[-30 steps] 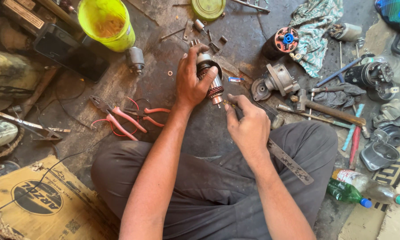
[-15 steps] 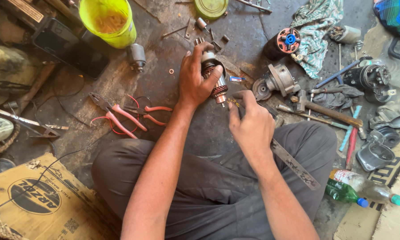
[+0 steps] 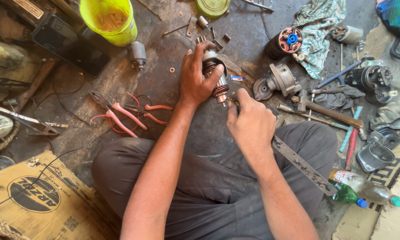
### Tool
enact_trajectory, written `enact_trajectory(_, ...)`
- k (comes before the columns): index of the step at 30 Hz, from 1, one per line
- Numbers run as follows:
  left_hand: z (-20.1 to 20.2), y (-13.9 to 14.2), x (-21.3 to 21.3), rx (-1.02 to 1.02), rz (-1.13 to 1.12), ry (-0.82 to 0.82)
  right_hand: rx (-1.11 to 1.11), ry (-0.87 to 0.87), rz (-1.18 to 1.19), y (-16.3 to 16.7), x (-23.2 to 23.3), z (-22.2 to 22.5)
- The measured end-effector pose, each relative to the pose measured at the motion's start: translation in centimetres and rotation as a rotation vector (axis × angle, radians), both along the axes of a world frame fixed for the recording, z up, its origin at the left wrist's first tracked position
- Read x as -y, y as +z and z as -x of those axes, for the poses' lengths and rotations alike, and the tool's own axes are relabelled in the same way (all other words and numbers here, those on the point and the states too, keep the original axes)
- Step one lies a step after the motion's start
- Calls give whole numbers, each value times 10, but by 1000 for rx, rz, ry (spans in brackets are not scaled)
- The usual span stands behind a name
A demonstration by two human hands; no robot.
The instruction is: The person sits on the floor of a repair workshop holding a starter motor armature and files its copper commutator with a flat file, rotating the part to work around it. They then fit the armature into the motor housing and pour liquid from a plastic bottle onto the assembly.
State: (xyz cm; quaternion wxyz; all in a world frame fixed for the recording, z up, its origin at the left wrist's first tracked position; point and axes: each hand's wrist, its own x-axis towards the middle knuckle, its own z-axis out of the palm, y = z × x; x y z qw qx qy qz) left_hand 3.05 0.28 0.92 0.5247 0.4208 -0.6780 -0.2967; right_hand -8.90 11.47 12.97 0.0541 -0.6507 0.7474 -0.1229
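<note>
Your left hand (image 3: 198, 82) is closed around a motor armature (image 3: 215, 78), gripping it at its winding section with the thumb laid across the front. The armature is held above the oily floor (image 3: 164, 53), tilted, with its copper commutator end (image 3: 221, 91) pointing toward you. Your right hand (image 3: 251, 124) is curled into a closed grip just beside that end; a long flat metal strip (image 3: 302, 166) runs out from under the hand and across your knee, though the fingers hide exactly how you hold it. Its working end appears to meet the armature at the commutator.

Judged from the layout, the unit is already stripped down: a grey end housing (image 3: 278, 82), a black motor body with a blue centre (image 3: 283, 43) and small loose fasteners lie apart on the floor. Work on the commutator appears to be in progress. Reassembly has not begun. Red-handled pliers (image 3: 120, 113) and a hammer (image 3: 329, 113) lie near, untouched.
</note>
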Motion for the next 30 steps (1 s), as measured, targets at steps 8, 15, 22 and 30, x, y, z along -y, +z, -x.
enact_trajectory(8,5,-2,-2,28,-12,69,-162,38,31,-10,6,-14)
enact_trajectory(15,2,-4,-1,1,-45,40,374,-107,84,-47,3,9)
enact_trajectory(22,22,18,-3,136,-83,311,1532,-463,108,-69,-39,131)
enact_trajectory(30,35,64,-18,795,-516,261,1490,-255,-41,-128,-95,161)
